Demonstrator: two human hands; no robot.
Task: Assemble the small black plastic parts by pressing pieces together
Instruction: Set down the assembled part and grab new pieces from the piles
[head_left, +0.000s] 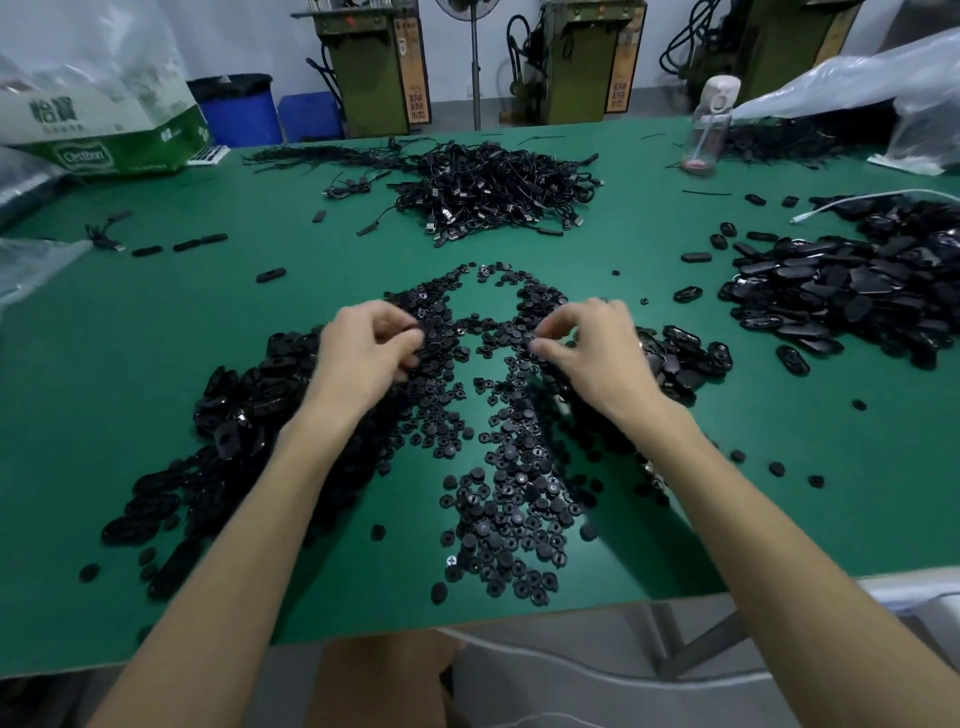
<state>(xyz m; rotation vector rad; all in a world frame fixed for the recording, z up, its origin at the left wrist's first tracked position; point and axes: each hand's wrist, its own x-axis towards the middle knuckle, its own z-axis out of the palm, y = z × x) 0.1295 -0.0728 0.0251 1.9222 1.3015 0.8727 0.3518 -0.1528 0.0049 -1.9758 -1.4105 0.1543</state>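
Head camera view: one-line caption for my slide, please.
Left hand and right hand pick through round black parts on a green table.

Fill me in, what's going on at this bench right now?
A person at a green table is working with both hands in a spread of small round black parts. The left hand has its fingers curled round a few of them. The right hand pinches at the spread, but I cannot tell whether it holds a piece. Piles of oval black pieces lie to either side, and a tangle of black cables sits farther back.
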